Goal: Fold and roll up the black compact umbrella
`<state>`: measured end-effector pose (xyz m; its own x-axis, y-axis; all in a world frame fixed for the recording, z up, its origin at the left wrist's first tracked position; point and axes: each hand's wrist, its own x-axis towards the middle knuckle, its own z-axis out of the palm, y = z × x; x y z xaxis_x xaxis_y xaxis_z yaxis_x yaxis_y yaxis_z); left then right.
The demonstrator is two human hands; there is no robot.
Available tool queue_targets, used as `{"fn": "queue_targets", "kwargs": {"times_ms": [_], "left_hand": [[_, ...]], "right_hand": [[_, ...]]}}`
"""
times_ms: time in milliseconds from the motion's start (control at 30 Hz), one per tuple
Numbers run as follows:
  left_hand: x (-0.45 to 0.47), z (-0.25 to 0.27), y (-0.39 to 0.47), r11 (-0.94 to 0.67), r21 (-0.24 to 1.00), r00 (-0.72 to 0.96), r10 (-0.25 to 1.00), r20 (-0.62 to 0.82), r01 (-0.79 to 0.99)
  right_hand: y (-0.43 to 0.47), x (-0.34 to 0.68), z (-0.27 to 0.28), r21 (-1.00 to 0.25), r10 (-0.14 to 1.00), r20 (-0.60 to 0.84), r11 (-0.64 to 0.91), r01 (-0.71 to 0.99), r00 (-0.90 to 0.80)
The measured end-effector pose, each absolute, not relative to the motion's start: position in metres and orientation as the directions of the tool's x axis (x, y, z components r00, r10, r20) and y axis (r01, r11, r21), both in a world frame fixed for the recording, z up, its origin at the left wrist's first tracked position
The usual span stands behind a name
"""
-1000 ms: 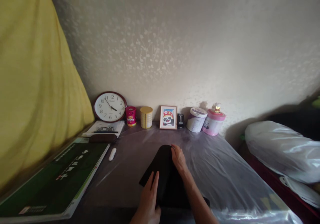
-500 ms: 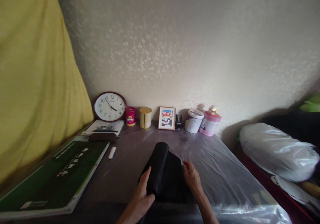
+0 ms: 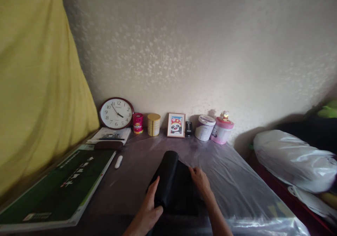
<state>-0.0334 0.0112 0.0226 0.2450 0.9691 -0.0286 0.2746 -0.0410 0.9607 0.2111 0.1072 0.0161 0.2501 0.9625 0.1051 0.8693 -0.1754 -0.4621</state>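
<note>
A black item, thick and rounded like a roll along its left side, lies on the table in front of me. From that roll a thin flat black flap spreads to the right. What kind of item it is, I cannot tell. My left hand grips the near left end of the roll, thumb and forefinger apart around it. At the flap's far right corner, my right hand pinches the edge with bent fingers.
Left lie a green book, a brown case and a small white object. Along the wall stand a clock, a red tin, a yellow can, a picture frame and two tubs. Plastic covers the table.
My right hand has shifted slightly left and away from me, onto the flap's far corner. The left hand keeps its grip on the roll.
</note>
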Motion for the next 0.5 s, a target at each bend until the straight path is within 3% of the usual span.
{"fn": "queue_targets", "kwargs": {"times_ms": [167, 367, 500], "left_hand": [[-0.036, 0.019, 0.012, -0.046, 0.963, 0.255, 0.967, -0.024, 0.264], [-0.034, 0.024, 0.009, -0.071, 0.950, 0.257, 0.966, -0.010, 0.303], [-0.030, 0.029, 0.006, -0.082, 0.933, 0.269, 0.963, -0.017, 0.350]], "right_hand": [[0.110, 0.211, 0.022, -0.535, 0.951, 0.067, -0.222, 0.815, 0.303], [0.112, 0.207, 0.014, -0.658, 0.942, 0.133, -0.148, 0.738, 0.308], [0.112, 0.206, 0.003, -0.654, 0.926, 0.209, -0.106, 0.749, 0.313]]}}
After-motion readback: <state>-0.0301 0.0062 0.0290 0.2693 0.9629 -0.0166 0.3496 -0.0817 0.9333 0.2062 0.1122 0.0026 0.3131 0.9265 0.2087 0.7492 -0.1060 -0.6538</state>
